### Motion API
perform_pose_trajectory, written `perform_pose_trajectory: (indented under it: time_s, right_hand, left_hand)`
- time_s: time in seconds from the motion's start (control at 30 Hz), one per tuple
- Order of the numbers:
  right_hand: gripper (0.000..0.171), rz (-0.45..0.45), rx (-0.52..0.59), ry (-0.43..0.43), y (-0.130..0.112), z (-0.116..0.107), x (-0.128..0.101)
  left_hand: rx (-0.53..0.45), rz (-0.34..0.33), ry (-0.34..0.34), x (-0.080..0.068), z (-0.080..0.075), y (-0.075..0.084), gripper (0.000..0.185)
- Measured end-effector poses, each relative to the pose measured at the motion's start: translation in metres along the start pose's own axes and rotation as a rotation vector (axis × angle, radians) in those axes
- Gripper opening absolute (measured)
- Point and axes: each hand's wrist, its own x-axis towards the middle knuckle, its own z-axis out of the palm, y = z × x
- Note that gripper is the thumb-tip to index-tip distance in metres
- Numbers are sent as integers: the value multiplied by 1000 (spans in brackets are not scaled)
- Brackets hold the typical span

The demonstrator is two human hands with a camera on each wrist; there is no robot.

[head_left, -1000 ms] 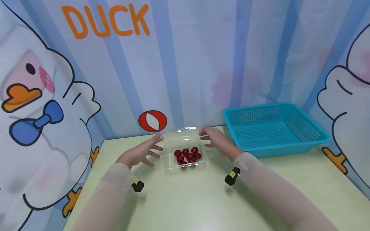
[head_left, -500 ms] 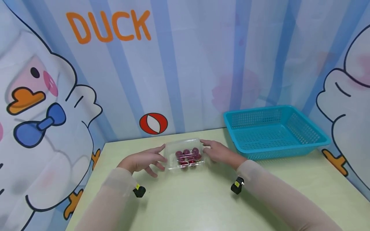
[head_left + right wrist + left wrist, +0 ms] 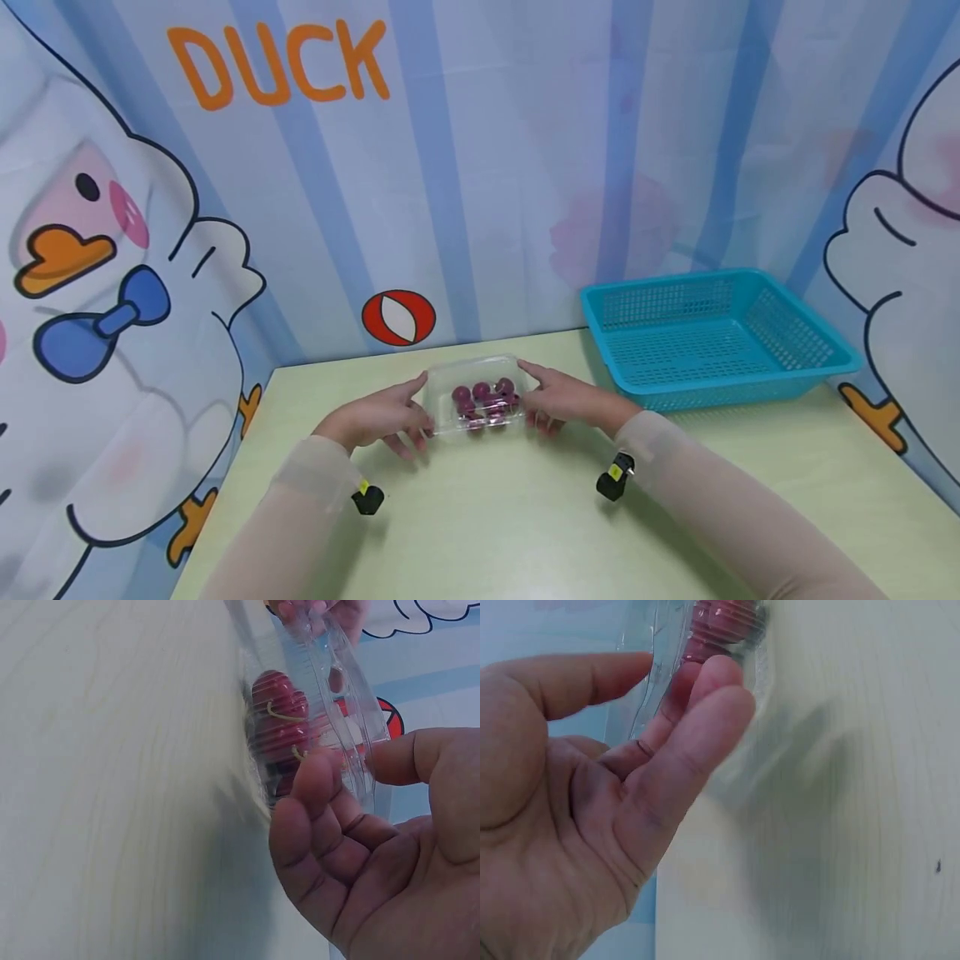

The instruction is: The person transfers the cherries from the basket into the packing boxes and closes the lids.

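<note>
Head view, both hands (image 3: 386,414) flanking clear cherry box (image 3: 480,397), fingers pinching its sides

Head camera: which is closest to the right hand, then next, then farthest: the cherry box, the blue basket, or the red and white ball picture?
1. Cherry box: the right hand holds its right side.
2. Blue basket: off to the right, at the table's back.
3. Red and white ball picture: on the curtain, back left, past the box.

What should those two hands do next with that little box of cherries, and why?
Probably lift it. The left hand and right hand pinch opposite sides of the clear box, whose lid looks shut over the cherries, with the teal basket beside it.
</note>
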Motion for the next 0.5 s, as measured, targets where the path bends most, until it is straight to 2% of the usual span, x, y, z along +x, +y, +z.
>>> perform_pose_trajectory:
  time_s: [0.2,0.5]
  right_hand:
    - [94,15,91,34,4,-1,2]
    - [91,23,102,69,6,3,2]
  left_hand:
    - [-73,-12,55,8,4,3,99]
    - [-87,-45,101,14,8,5,99]
